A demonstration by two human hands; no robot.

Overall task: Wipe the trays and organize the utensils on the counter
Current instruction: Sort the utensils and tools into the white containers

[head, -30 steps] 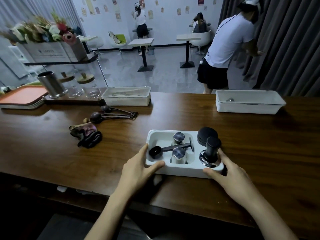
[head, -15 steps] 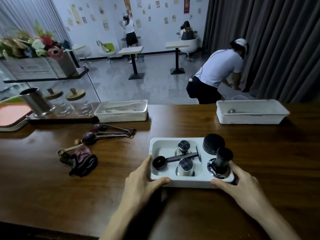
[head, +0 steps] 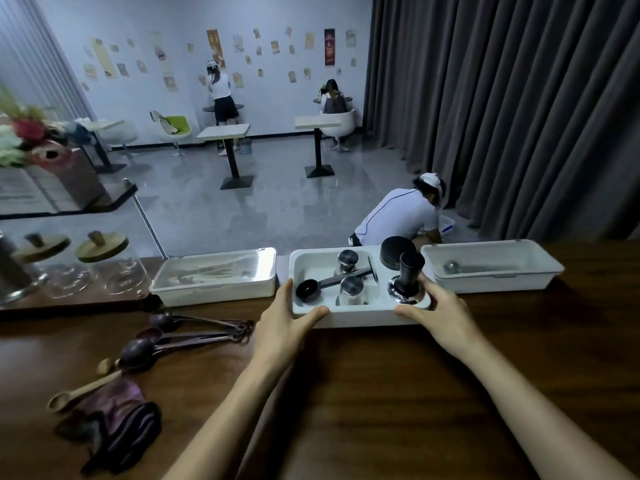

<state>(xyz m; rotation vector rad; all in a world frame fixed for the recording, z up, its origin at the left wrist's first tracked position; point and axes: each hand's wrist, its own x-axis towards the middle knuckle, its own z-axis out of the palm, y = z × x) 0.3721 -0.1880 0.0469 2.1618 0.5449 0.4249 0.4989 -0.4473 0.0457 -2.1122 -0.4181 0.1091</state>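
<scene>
Hands clasp the middle tray at both near corners

Head camera, looking down the forearms. The left hand (head: 284,327) is spread wide on the near left corner of the white tray (head: 360,318). Its thumb lies along the front wall, its fingers run up the left side wall, and the corner is gripped between them. The right hand (head: 440,313) mirrors it on the near right corner, with the thumb on the front wall and the fingers wrapped round the right side. Whether the tray rests on the counter (head: 381,393) or hangs just above it, I cannot tell.

Just beyond the right fingers, a black tamper (head: 408,275) stands upright in a round well, and a black round lid (head: 396,254) sits behind it. Between the two hands, inside the tray, are two steel cylinders (head: 351,289). A black scoop (head: 306,289) lies with its bowl nearest the left fingers.

Left of the left hand, just beside the held tray, sits a second white tray (head: 214,292). Right of the right hand sits a third tray (head: 491,284) with something small and metallic inside.

Nearer than the left hand and off to its left, dark measuring spoons (head: 194,332) fan across the wood. Closer in, a wooden spoon (head: 79,391) lies partly on a crumpled dark cloth (head: 114,424). Far out to the left, beyond the second tray, stand glass jars (head: 100,261) with wooden lids.
</scene>
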